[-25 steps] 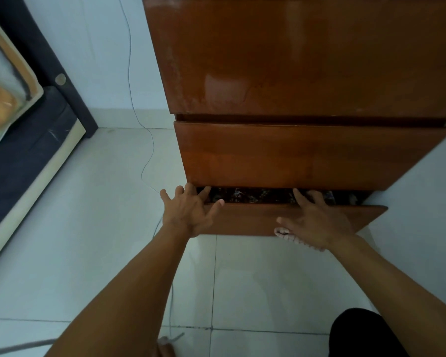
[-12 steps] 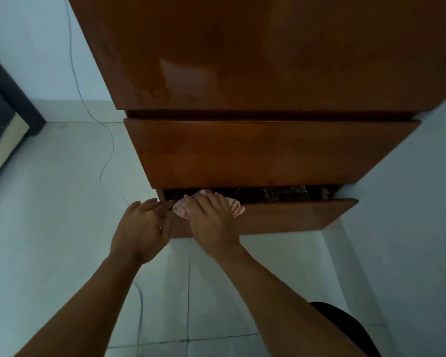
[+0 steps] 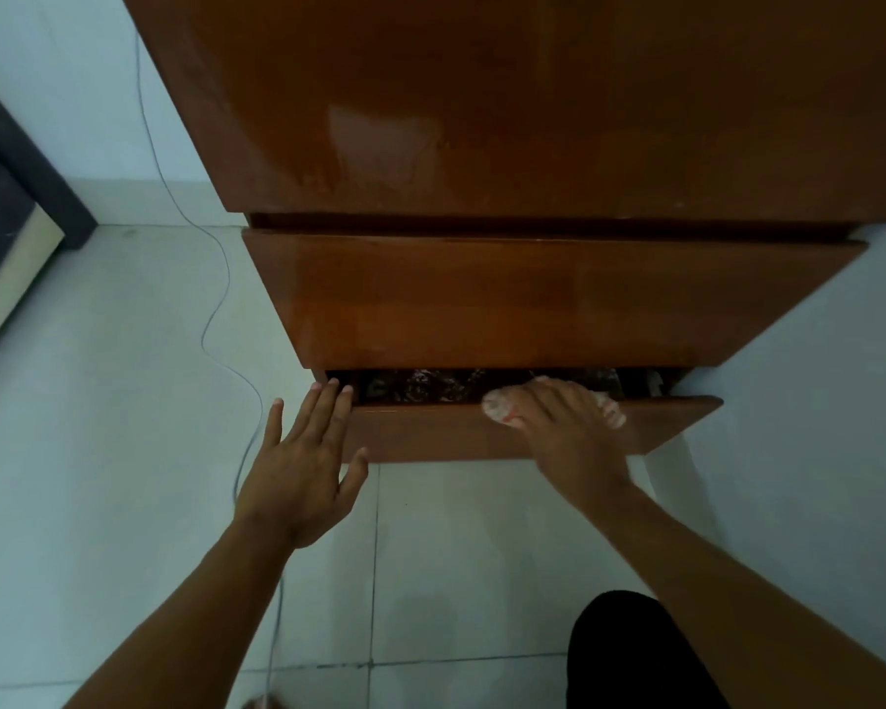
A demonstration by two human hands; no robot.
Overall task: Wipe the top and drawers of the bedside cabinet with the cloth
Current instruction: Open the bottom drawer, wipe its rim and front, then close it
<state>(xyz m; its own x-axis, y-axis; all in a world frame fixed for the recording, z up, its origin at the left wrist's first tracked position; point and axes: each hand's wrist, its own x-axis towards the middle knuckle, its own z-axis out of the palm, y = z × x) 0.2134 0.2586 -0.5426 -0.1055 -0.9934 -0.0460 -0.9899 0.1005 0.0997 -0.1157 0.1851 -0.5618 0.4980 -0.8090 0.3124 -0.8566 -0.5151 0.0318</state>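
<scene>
From the head view, one brown bedside cabinet (image 3: pixel 533 94) shows two drawers: the upper drawer (image 3: pixel 533 304) closed, the lower drawer (image 3: pixel 430 429) pulled slightly out, dark patterned contents showing in the gap. The right hand (image 3: pixel 569 432) presses flat, fingers together, on one pale cloth (image 3: pixel 497 407) at the lower drawer's top edge. The left hand (image 3: pixel 303 468) is spread, fingertips touching that drawer's left end; one thin cable (image 3: pixel 216 309) trails across the tiled floor (image 3: pixel 98 401) beside it.

Pale tiled floor (image 3: pixel 98 452) under wooden cabinet (image 3: pixel 533 120), thin cable (image 3: pixel 216 309).
</scene>
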